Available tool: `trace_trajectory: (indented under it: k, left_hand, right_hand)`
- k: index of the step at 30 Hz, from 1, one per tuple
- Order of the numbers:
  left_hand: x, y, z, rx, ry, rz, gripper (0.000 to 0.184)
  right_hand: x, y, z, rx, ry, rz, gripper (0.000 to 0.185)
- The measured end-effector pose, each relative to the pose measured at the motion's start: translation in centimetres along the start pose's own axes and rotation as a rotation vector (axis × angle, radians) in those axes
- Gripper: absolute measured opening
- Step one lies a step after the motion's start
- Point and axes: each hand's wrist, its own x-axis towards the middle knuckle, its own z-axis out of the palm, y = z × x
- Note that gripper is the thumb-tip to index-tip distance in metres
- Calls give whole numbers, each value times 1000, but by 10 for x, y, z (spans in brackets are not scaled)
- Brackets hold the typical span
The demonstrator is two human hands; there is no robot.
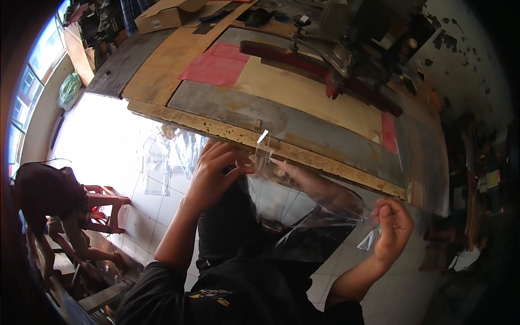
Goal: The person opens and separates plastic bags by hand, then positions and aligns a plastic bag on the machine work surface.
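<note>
A clear plastic sheet [319, 216] stretches over my lap below the table's front edge. My right hand [392, 225] is closed, pinching the sheet's right corner between thumb and fingers. On the other side, my left hand [219, 165] has its fingers curled, with thumb and index finger closed at the sheet's left end. A folded flap of clear film [264, 143] sticks up against the table edge beside that hand. An arm-like shape shows in the plastic between my hands; whether it is a reflection, I cannot tell.
The worktable [216, 100] has a worn front edge and red and tan sheets on top. A dark red clamp bar [319, 70] with machinery crosses it. A cardboard box [168, 16] lies at the back. More clear film hangs left. A person [59, 211] sits near a red stool [111, 208].
</note>
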Motion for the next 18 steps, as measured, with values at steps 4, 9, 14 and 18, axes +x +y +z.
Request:
trace_trajectory:
  k: [4, 9, 14, 18]
  left_hand:
    - [30, 6, 4, 104, 16, 144, 35]
    - [61, 2, 17, 91, -70, 190, 40]
    - [83, -4, 12, 98, -137, 340, 26]
    - [89, -2, -2, -62, -229, 275, 17]
  right_hand:
    - [7, 2, -9, -59, -65, -16, 22]
    - [18, 15, -20, -67, -68, -33, 22]
    - [26, 40, -29, -67, 13, 20, 24]
    - [39, 76, -25, 19, 77, 88, 25]
